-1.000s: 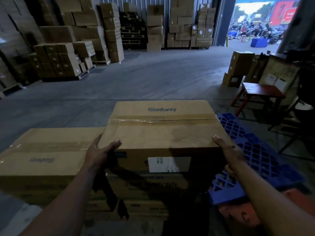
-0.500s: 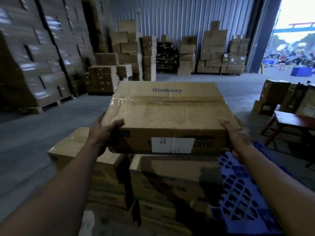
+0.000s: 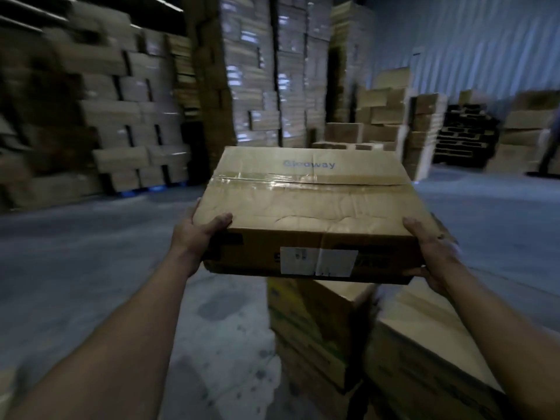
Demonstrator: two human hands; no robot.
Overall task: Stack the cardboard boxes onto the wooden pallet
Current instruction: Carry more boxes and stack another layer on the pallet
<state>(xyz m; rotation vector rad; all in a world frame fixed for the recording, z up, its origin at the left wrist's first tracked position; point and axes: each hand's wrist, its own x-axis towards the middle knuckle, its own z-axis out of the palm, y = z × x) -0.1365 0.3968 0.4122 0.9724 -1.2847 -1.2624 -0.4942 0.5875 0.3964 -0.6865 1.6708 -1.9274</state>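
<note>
A taped brown cardboard box (image 3: pixel 306 204) with blue lettering on top and a white label on its near side hangs in the air in front of me at chest height. My left hand (image 3: pixel 197 234) grips its near left corner, thumb on top. My right hand (image 3: pixel 433 253) grips the near right corner, thumb on top and fingers under the bottom edge. Below it stand stacked cardboard boxes (image 3: pixel 318 322). No wooden pallet shows under the box.
Tall wrapped stacks of boxes (image 3: pixel 266 71) line the left and back. Lower box piles (image 3: pixel 381 116) and a dark stack of pallets (image 3: pixel 463 134) stand at the back right. Grey concrete floor (image 3: pixel 91 268) spreads to the left. The picture is blurred by motion.
The box has been lifted off the stack and swung to the left with me. The blue plastic pallet and the open doorway have left the view.
</note>
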